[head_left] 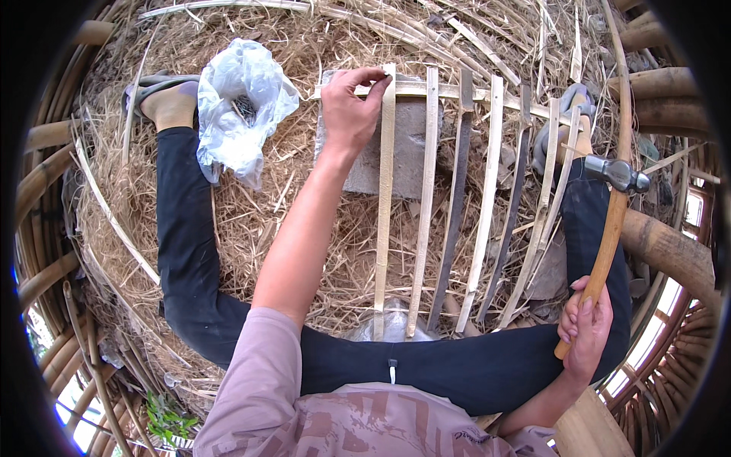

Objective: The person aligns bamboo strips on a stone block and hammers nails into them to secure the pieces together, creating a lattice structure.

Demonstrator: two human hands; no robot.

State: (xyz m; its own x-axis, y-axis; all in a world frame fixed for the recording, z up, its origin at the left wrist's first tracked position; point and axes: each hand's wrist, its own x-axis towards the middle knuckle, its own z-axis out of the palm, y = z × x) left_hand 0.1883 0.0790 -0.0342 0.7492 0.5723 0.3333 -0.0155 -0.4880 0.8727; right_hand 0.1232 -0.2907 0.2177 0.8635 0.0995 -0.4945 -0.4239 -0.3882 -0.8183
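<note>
My left hand (352,109) is at the top end of a pale bamboo slat (386,190), thumb and forefinger pinched together against it. Whatever lies between the fingertips is too small to make out. Low on the right, my right hand (585,327) grips the wooden handle of a hammer (618,174), its metal head raised over my right shin. Several slats, pale and dark, run side by side toward my lap. Their far ends lie across a pale crosswise strip (445,91). Under that strip, near my left hand, rests a flat grey block (365,169).
My legs are spread on either side of the slats. A crumpled clear plastic bag (242,114) with small dark pieces inside lies by my left foot. Straw and loose strips (251,221) cover the ground. Thick bamboo poles (666,247) curve along both sides.
</note>
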